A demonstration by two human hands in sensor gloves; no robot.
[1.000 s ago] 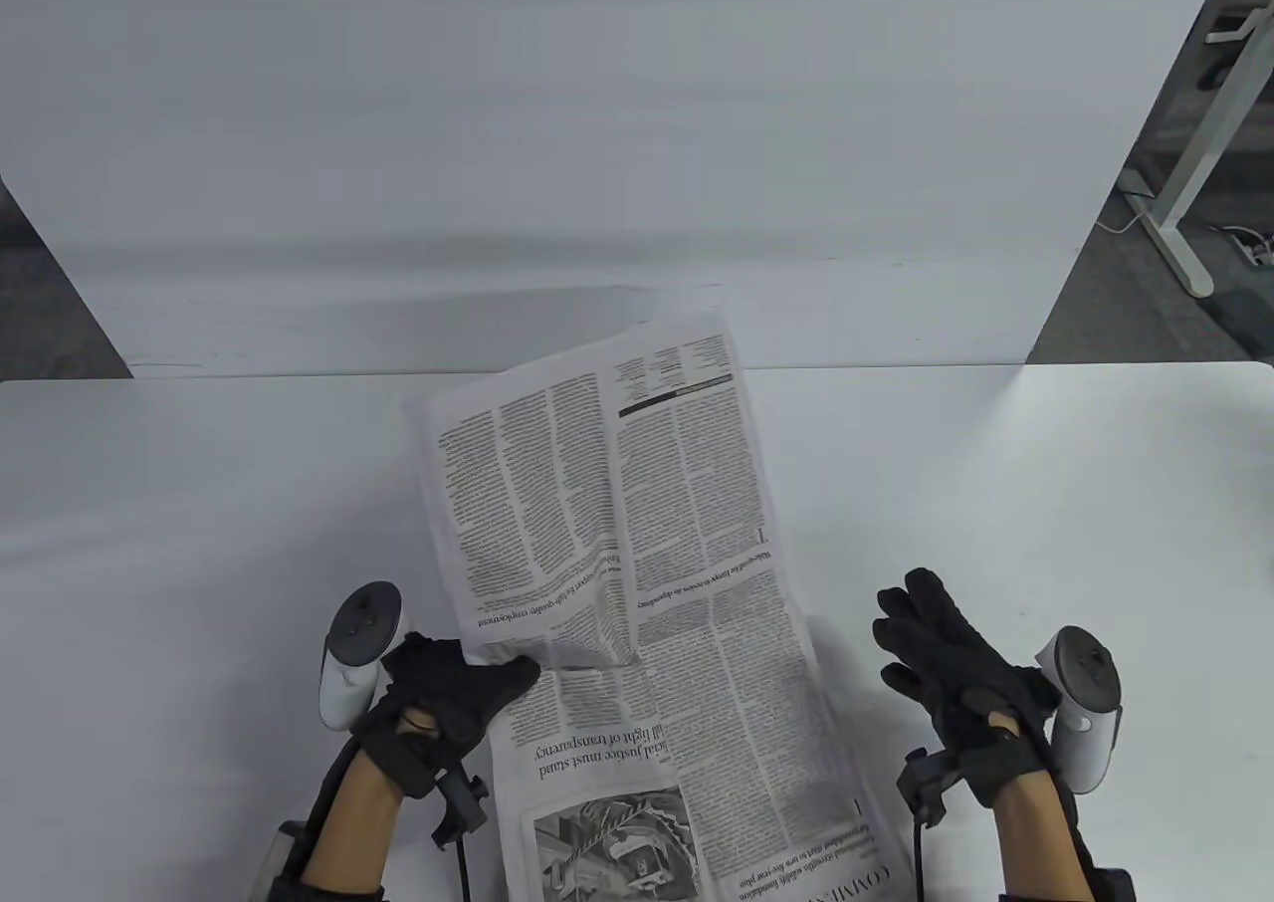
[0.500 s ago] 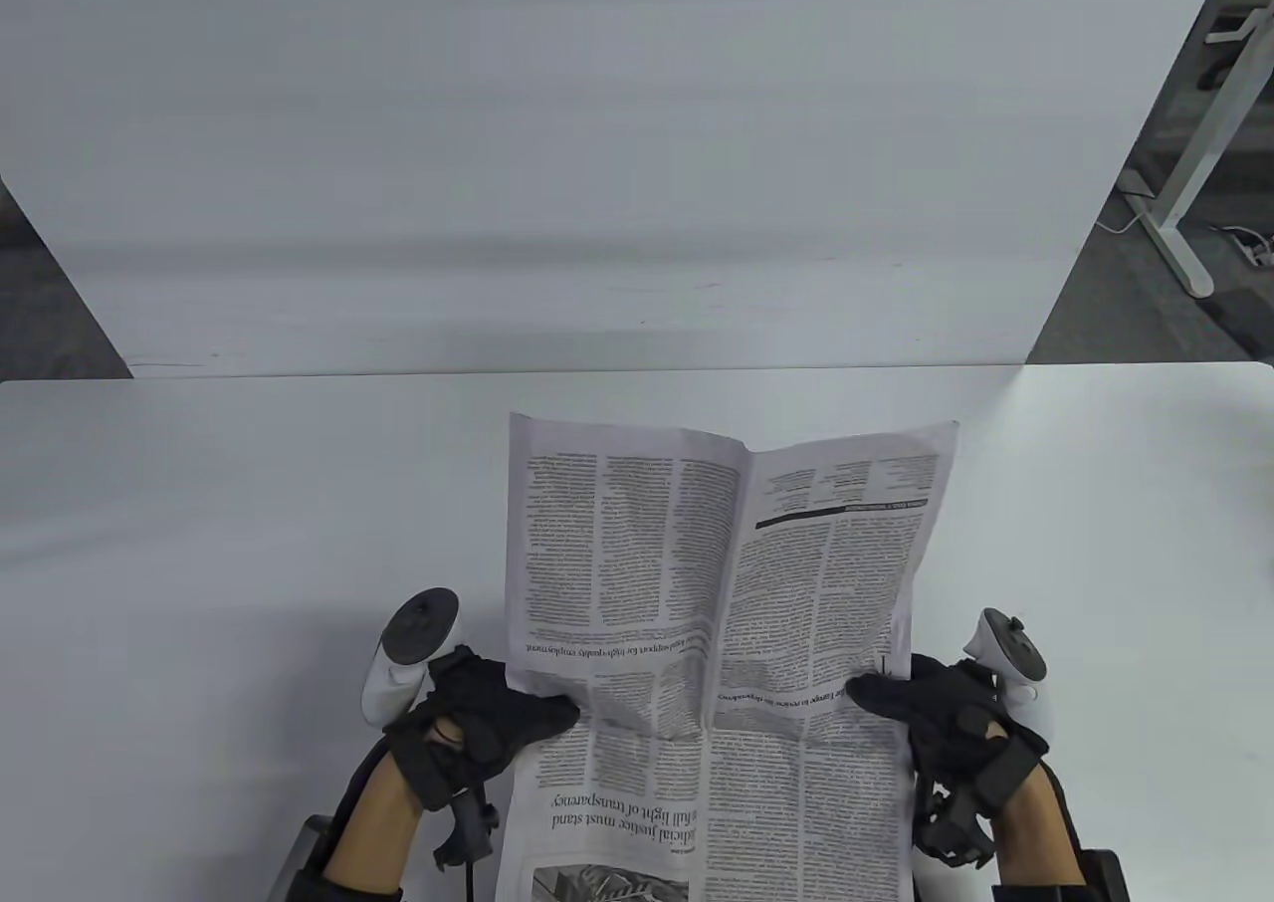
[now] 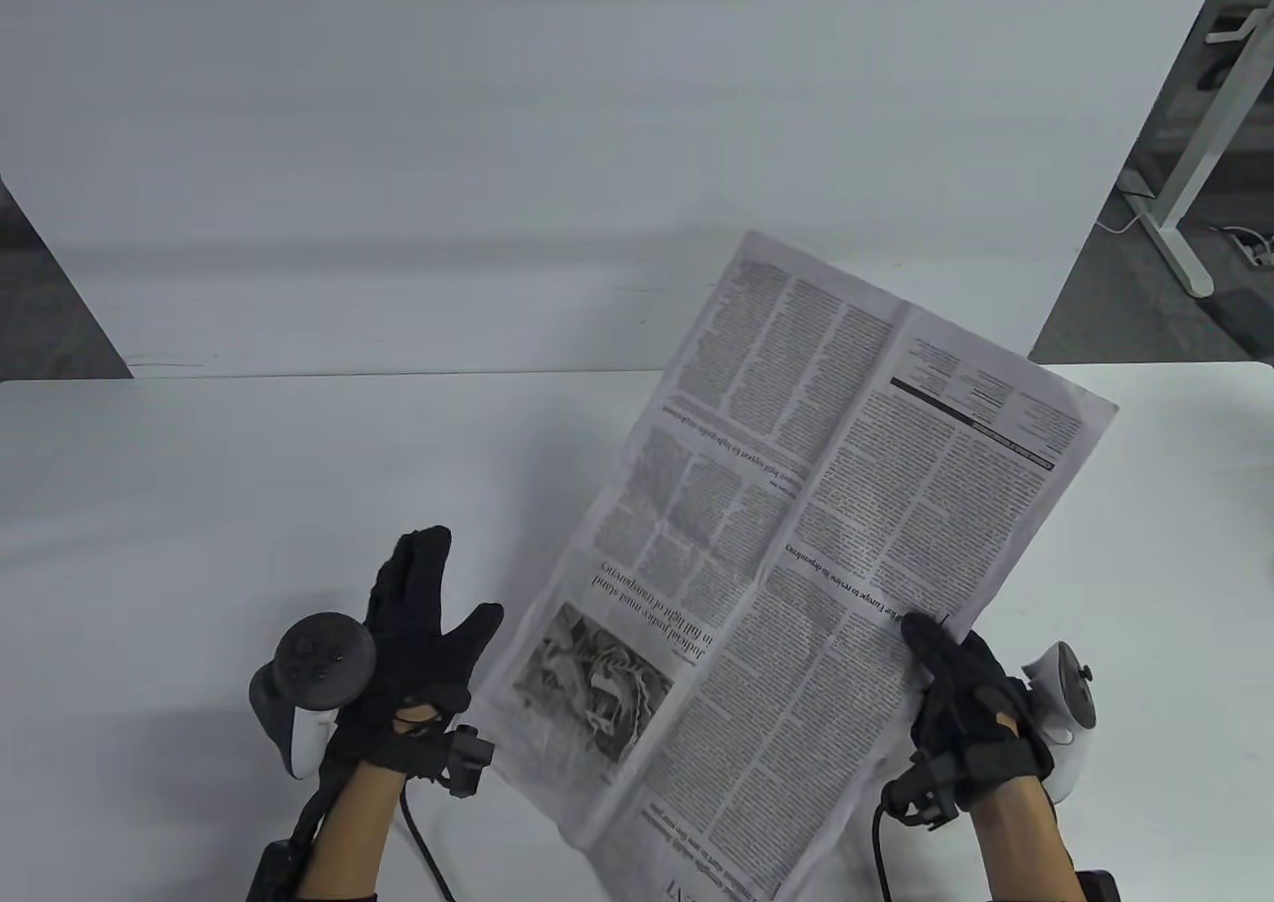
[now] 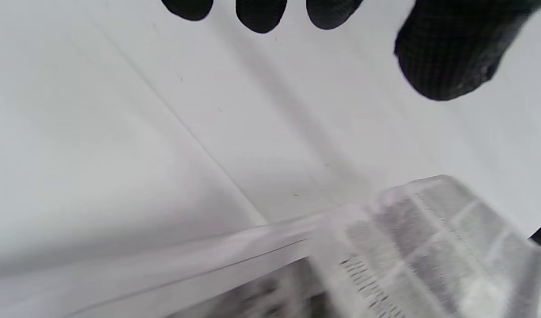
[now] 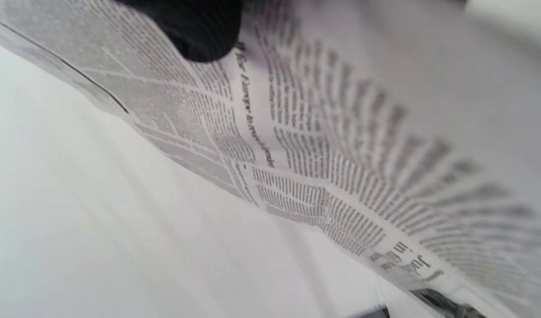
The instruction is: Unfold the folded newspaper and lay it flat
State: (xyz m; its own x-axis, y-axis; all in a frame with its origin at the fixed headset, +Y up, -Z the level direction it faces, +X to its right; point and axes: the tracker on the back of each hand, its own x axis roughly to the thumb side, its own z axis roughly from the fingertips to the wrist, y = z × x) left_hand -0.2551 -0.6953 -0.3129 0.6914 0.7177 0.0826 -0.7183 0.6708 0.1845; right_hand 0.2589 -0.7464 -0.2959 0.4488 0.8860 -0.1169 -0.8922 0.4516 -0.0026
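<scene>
The left hand (image 3: 418, 643) hovers palm-down with fingers (image 4: 260, 15) spread and straight, holding nothing. The right hand (image 3: 970, 708) is curled, its thumb (image 5: 195, 31) on top, pinching the newspaper's (image 3: 796, 563) edge.

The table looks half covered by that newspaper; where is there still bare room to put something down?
Bare table spreads left of the newspaper, beyond the open left hand. A narrower bare strip lies between the paper's right edge and the table's right side. It is crowded near the front, where the right hand grips the paper.

Setting, as I log it: office or lab. White desk (image 3: 199, 504); white partition board (image 3: 557, 145) behind it; adjustable desk leg (image 3: 1189, 185) on grey carpet (image 3: 1125, 295) beyond.
</scene>
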